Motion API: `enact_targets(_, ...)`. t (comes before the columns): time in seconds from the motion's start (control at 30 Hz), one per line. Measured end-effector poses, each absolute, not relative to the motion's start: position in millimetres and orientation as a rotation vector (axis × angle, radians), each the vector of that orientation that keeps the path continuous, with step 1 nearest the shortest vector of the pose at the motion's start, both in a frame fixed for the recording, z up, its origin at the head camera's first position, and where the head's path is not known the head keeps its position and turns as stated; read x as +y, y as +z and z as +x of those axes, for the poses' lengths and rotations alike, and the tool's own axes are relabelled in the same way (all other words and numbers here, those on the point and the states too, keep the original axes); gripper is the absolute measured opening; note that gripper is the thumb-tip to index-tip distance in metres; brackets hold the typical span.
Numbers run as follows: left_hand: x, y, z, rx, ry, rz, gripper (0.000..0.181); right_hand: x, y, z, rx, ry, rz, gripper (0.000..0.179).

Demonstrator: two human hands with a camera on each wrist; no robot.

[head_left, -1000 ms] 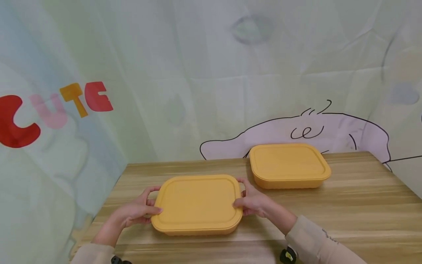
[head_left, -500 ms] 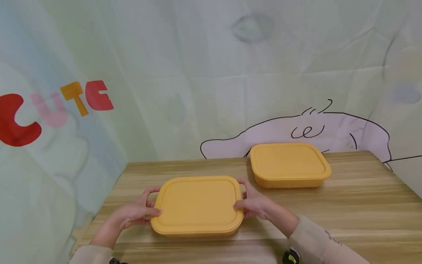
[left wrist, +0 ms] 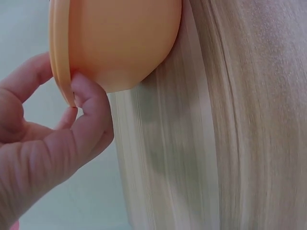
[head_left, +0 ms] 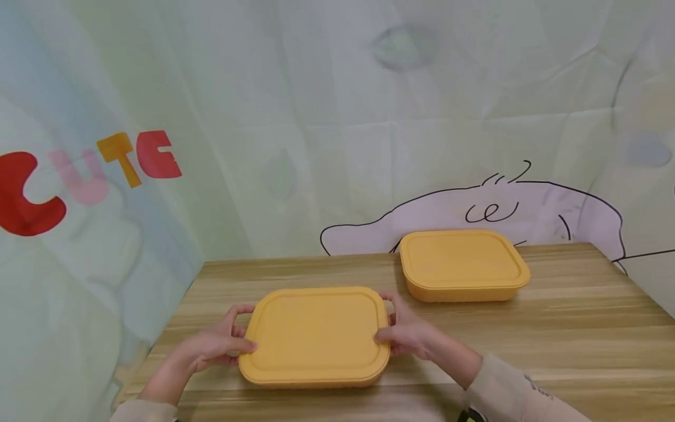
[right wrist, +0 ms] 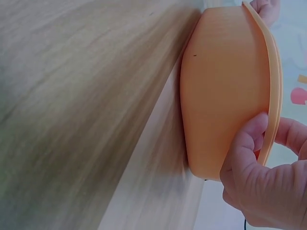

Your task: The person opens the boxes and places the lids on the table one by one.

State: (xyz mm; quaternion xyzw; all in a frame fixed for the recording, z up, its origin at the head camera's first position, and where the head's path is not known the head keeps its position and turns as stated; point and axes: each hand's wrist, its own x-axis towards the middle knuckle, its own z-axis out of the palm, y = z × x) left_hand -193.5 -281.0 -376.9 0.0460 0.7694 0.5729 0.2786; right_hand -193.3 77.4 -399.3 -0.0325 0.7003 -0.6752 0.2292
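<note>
A yellow rectangular food container (head_left: 316,337) with a flat lid is between both hands at the front middle of the table. My left hand (head_left: 211,346) grips its left end, thumb on the lid and fingers curled beneath the rim. At the opposite end my right hand (head_left: 413,332) pinches the rim in the same way. In the left wrist view the container's side wall (left wrist: 122,38) slopes down close to the wood. The right wrist view shows its long wall (right wrist: 225,91), with the thumb over the lid edge. What is inside is hidden by the lid.
A second yellow lidded container (head_left: 464,264) stands at the back right, near the table's far edge. The wood-grain table (head_left: 569,328) meets a printed curtain (head_left: 263,146) behind and at the left, with a cartoon figure and coloured letters.
The held container has slid slightly toward me, with both hands moving along with it. The back container has stayed in place.
</note>
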Motion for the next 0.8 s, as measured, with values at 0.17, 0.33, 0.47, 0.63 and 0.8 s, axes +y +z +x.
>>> enact_targets(0.17,-281,-377,-192,2.078,1.535,0.111,0.084,77,-400,-190,1.937,-1.851,-0.097,0.082)
enact_targets(0.33,-281,-377,-190,2.072,1.540,0.127,0.084,78,-399,-187,1.917,-1.856,-0.109,0.081)
enact_targets(0.47,-281,-377,-187,2.059,1.546,0.144,0.086,79,-399,-185,1.902,-1.853,-0.117,0.083)
enact_targets(0.63,-282,-378,-184,2.049,1.550,0.143,0.088,80,-399,-183,1.901,-1.841,-0.117,0.086)
enact_targets(0.8,-283,-378,-184,2.013,1.568,0.156,0.089,81,-398,-181,1.901,-1.836,-0.125,0.085)
